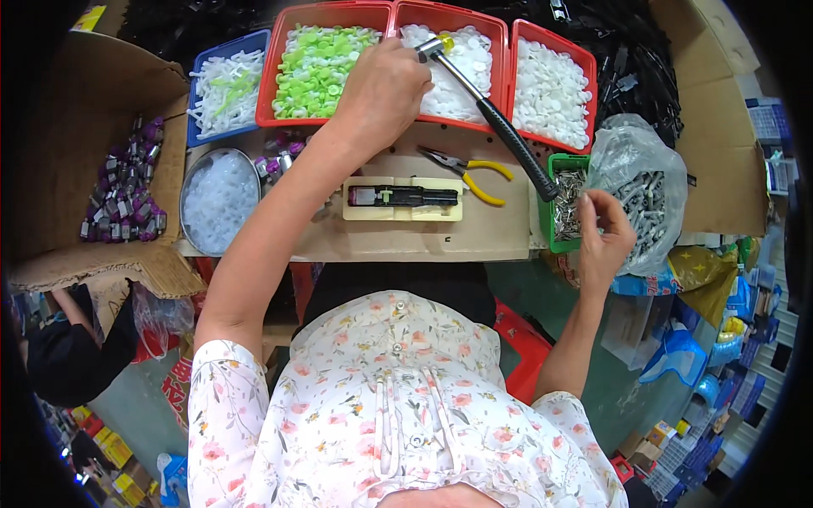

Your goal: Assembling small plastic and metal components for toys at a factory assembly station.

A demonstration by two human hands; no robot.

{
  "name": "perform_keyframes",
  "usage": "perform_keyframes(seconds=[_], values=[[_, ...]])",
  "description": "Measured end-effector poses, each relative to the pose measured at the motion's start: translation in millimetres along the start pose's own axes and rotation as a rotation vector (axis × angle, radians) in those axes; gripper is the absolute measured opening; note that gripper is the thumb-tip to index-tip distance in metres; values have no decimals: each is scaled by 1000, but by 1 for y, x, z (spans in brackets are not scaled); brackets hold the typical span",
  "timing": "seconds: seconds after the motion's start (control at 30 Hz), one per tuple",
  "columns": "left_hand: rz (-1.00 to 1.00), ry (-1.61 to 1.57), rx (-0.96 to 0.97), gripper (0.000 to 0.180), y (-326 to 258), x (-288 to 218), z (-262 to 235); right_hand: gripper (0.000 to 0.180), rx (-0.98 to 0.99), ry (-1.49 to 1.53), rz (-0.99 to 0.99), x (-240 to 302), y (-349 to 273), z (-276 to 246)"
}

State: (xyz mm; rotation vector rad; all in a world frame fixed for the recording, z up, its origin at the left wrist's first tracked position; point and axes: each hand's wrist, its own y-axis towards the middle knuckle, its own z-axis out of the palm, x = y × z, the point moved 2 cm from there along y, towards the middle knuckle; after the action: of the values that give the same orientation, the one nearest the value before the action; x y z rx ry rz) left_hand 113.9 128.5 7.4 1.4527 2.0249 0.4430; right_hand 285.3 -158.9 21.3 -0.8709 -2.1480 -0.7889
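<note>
At the centre of the bench, a black assembly (415, 196) lies lengthwise in a cream holding block (360, 212). Taking that block as the dial's middle, the person's left hand (385, 89) reaches to 12 o'clock, above the meeting walls of two red bins; its fingertips are hidden, so one cannot tell whether it grasps anything. Just beside it is the head of a hammer (508, 132), whose black handle slants toward 3 o'clock. The right hand (607, 234) is at 3 o'clock, fingers curled and tips close together at the edge of a green tray (563, 246) of small metal parts; whether it pinches one cannot be told. Past the tray sits a clear bag (639, 140) of grey metal pieces. Yellow-handled pliers (484, 196) lie between 2 and 3 o'clock, near the block. A round bowl (218, 252) of translucent pieces stands at 9 o'clock.
</note>
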Motion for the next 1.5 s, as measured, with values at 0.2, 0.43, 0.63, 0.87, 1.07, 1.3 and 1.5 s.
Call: perform_keyframes(seconds=[0.2, 0.43, 0.63, 0.87, 1.07, 1.3, 1.5], values=[[-472, -599, -23, 15, -16, -35, -34, 9, -4, 503, -75, 62, -10, 36], [-809, -1269, -51, 18, -50, -70, -31, 13, 116, 422, -465, 91, -12, 91], [-862, -1339, -80, 16, -59, -81, -34, 12, 71, 349, -496, 97, -16, 97], [-851, -1325, -124, 14, -63, -84, -34, 15, 0, 226, -599, 100, -21, 98], [-875, -1325, -140, 14, -69, -82, -36, 19, -21, 188, -700, 101, -24, 101], [-840, -1291, -160, 14, -78, -78, -37, 19, -20, 112, -764, 104, -29, 107], [-795, -1245, -161, 13, -86, -76, -38, 15, 160, 439, -428, 94, -23, 101]])
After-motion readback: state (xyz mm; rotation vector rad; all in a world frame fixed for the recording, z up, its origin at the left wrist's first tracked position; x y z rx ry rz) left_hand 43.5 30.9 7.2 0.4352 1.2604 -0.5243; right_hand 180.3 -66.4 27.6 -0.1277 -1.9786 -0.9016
